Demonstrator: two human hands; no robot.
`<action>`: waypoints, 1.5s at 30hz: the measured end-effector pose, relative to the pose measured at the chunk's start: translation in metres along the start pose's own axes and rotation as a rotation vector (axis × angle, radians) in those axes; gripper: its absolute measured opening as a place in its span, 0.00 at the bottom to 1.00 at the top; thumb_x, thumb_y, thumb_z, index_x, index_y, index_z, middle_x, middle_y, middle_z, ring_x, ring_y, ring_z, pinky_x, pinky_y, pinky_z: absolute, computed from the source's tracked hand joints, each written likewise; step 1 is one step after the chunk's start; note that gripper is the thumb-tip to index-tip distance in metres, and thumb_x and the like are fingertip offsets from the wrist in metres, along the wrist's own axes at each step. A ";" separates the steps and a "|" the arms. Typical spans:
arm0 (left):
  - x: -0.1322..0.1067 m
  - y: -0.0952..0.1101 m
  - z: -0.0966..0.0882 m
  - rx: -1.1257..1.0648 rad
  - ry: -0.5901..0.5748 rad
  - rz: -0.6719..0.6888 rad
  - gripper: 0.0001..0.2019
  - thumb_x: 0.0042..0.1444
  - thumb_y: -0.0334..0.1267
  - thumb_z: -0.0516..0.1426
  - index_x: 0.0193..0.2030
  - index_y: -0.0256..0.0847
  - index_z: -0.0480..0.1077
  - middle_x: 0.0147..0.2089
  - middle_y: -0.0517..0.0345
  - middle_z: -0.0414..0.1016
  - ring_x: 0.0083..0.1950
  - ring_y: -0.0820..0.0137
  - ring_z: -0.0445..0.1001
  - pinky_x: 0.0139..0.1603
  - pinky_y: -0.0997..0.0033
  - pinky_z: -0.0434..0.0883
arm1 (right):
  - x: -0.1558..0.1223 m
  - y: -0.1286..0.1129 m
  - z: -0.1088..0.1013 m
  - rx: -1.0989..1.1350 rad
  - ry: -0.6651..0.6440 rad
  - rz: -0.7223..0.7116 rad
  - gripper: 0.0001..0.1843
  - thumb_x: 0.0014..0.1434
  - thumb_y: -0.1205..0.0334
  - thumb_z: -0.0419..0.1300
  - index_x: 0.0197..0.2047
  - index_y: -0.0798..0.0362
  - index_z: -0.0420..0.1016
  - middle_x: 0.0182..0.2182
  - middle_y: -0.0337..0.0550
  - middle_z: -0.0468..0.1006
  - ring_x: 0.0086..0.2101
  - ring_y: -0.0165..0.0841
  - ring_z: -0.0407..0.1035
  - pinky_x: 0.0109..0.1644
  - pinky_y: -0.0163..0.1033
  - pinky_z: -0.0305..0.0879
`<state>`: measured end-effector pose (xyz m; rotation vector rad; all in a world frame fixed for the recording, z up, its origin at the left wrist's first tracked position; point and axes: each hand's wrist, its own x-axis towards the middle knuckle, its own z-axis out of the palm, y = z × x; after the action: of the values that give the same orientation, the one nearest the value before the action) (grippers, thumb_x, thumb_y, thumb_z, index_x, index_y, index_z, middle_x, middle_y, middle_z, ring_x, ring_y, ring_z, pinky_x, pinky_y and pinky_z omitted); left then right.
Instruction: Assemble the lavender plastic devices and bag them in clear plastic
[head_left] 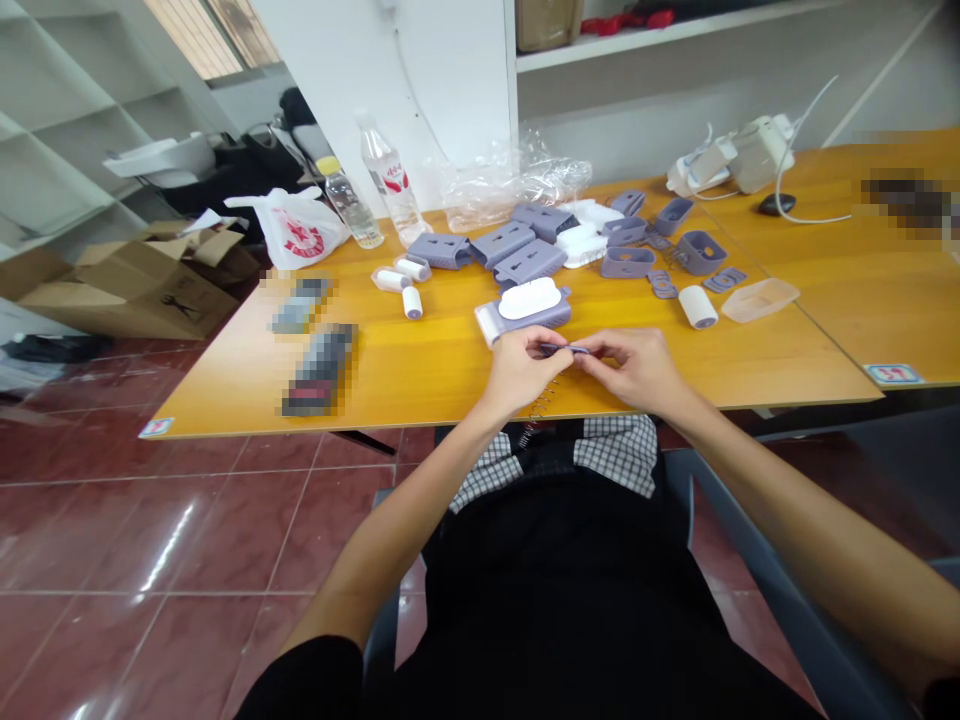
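My left hand (517, 371) and my right hand (626, 371) meet above the front edge of the wooden table (420, 375). Fingertips of both pinch a thin grey-violet strip (562, 349), partly hidden by them. Just beyond my left hand lies a grey-violet plastic casing with a white lid and white roller (523, 310). A coiled metal spring (537, 408) sits below my hands at the table edge. Several similar casings (517, 245) and white rollers (697, 306) lie farther back.
Two pixelated patches (319, 369) cover items on the table's left. Plastic bottles (390, 175), crumpled clear film and a white carrier bag stand at the back. A cardboard box (142, 285) lies on the tiled floor at left. A second table (847, 250) holds a white adapter.
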<state>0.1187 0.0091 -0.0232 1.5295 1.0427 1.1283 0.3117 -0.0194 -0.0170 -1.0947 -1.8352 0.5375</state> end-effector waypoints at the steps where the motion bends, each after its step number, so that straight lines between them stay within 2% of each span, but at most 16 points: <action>1: 0.000 0.000 0.001 0.025 0.008 0.008 0.06 0.54 0.34 0.70 0.37 0.37 0.81 0.36 0.52 0.85 0.35 0.69 0.81 0.41 0.65 0.80 | 0.000 0.000 0.000 0.004 -0.002 -0.002 0.09 0.67 0.54 0.67 0.41 0.44 0.89 0.37 0.43 0.91 0.34 0.40 0.83 0.39 0.47 0.79; 5: -0.002 0.001 0.002 0.098 0.033 0.061 0.05 0.54 0.34 0.69 0.37 0.38 0.81 0.35 0.53 0.85 0.34 0.69 0.81 0.39 0.67 0.78 | -0.001 0.001 0.000 0.043 -0.015 0.002 0.09 0.67 0.54 0.67 0.43 0.44 0.90 0.39 0.43 0.91 0.36 0.42 0.84 0.41 0.47 0.80; 13: -0.003 -0.001 0.003 0.125 0.030 0.107 0.03 0.55 0.34 0.68 0.36 0.38 0.81 0.34 0.54 0.85 0.31 0.70 0.79 0.36 0.69 0.77 | -0.001 0.007 0.001 0.186 -0.056 0.099 0.12 0.64 0.48 0.72 0.45 0.45 0.91 0.42 0.45 0.91 0.40 0.44 0.85 0.49 0.52 0.84; 16: -0.002 -0.006 0.003 0.102 0.042 0.113 0.02 0.56 0.31 0.66 0.37 0.38 0.82 0.35 0.53 0.85 0.33 0.69 0.81 0.38 0.67 0.79 | -0.001 0.005 0.000 0.209 -0.052 0.105 0.11 0.64 0.49 0.71 0.44 0.45 0.91 0.41 0.44 0.91 0.39 0.43 0.85 0.48 0.51 0.84; 18: -0.002 -0.008 0.002 0.085 0.044 0.112 0.05 0.57 0.29 0.64 0.38 0.38 0.82 0.36 0.53 0.86 0.34 0.68 0.82 0.40 0.66 0.81 | -0.001 0.004 0.000 0.203 -0.039 0.090 0.10 0.64 0.50 0.71 0.43 0.46 0.90 0.40 0.44 0.91 0.37 0.42 0.85 0.45 0.50 0.84; 21: -0.001 -0.010 0.001 0.060 0.012 0.096 0.07 0.57 0.26 0.62 0.39 0.37 0.82 0.37 0.52 0.86 0.36 0.68 0.84 0.43 0.65 0.82 | 0.000 0.005 0.001 0.190 -0.028 0.077 0.10 0.65 0.52 0.70 0.43 0.47 0.90 0.38 0.44 0.91 0.35 0.41 0.84 0.43 0.49 0.83; 27: 0.001 -0.004 -0.002 -0.028 -0.059 0.058 0.07 0.59 0.27 0.63 0.42 0.37 0.82 0.40 0.51 0.87 0.38 0.67 0.85 0.46 0.64 0.84 | -0.001 0.010 0.002 0.233 -0.029 0.115 0.11 0.66 0.51 0.69 0.44 0.47 0.89 0.39 0.45 0.91 0.36 0.41 0.84 0.44 0.49 0.83; 35: -0.010 0.017 -0.005 0.259 0.062 0.264 0.06 0.58 0.26 0.67 0.39 0.40 0.83 0.42 0.53 0.88 0.42 0.66 0.85 0.44 0.65 0.85 | 0.000 0.014 -0.001 0.295 -0.034 0.148 0.15 0.64 0.46 0.71 0.43 0.49 0.88 0.34 0.44 0.88 0.31 0.36 0.80 0.39 0.45 0.80; 40: -0.008 0.030 -0.012 0.347 -0.048 0.257 0.06 0.61 0.28 0.67 0.43 0.39 0.85 0.44 0.52 0.89 0.42 0.68 0.85 0.45 0.66 0.86 | 0.000 0.017 -0.001 0.359 -0.046 0.182 0.17 0.62 0.44 0.73 0.43 0.50 0.87 0.31 0.44 0.87 0.29 0.36 0.79 0.36 0.44 0.79; 43: -0.001 0.028 -0.019 0.300 -0.128 0.216 0.05 0.59 0.28 0.68 0.42 0.37 0.85 0.42 0.52 0.89 0.42 0.67 0.86 0.51 0.62 0.86 | 0.001 0.017 -0.001 0.369 -0.055 0.194 0.15 0.63 0.46 0.73 0.42 0.50 0.87 0.31 0.44 0.87 0.28 0.35 0.79 0.36 0.43 0.79; 45: 0.004 0.024 -0.023 0.242 -0.186 0.163 0.04 0.60 0.30 0.68 0.42 0.36 0.85 0.41 0.51 0.88 0.41 0.67 0.86 0.49 0.62 0.86 | 0.001 0.017 -0.001 0.375 -0.061 0.199 0.15 0.63 0.46 0.73 0.42 0.49 0.87 0.31 0.44 0.87 0.28 0.34 0.79 0.36 0.43 0.79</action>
<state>0.0994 0.0130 0.0038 1.9019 0.9668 0.9723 0.3200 -0.0103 -0.0285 -1.0138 -1.5990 0.9972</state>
